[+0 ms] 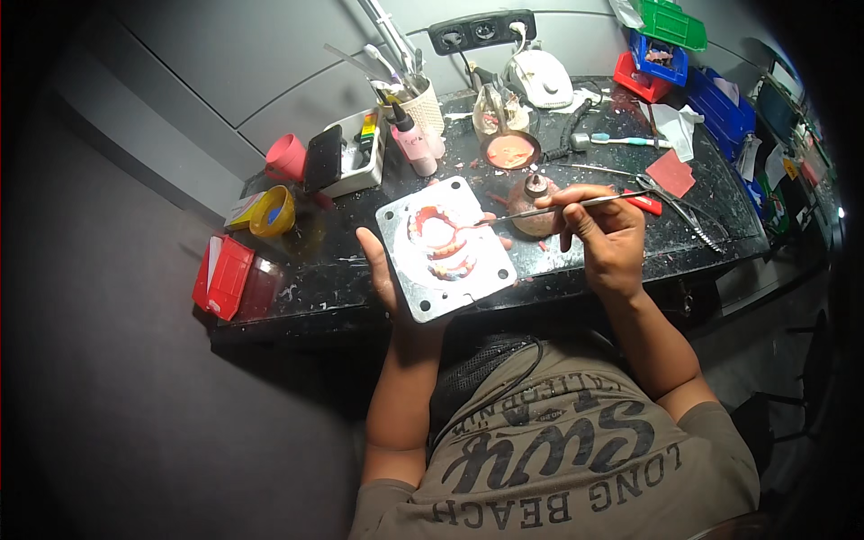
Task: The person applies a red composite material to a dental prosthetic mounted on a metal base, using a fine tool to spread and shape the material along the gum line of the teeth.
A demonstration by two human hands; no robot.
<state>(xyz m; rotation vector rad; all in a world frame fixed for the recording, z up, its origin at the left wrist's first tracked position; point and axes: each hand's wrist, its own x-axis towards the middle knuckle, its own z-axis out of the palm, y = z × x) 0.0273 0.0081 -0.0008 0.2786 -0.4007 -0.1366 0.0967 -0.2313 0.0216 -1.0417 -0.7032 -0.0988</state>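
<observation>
My left hand (378, 268) grips a square metal plate (409, 292) with corner holes, filled with white material bearing red-pink horseshoe shapes (436, 229) with tooth-like pieces. Most of that hand is hidden beneath the plate. In my right hand (605, 238) is a thin metal instrument (531, 212), held by pinched fingers, its tip at the right side of the pink shapes. Behind that instrument stands a round burner-like vessel (538, 225) with a metal cap. A dark pan (510, 153) of pink wax sits farther back on the black worktop (297, 310).
A red tray (223, 274), yellow bowl (270, 214), pink cup (286, 155), pink bottle (414, 148) and tool holder (409, 103) line the left and back. Pliers-like tools (684, 216), a toothbrush (630, 141), pink sheet (669, 171) and stacked plastic bins (657, 67) lie on the right.
</observation>
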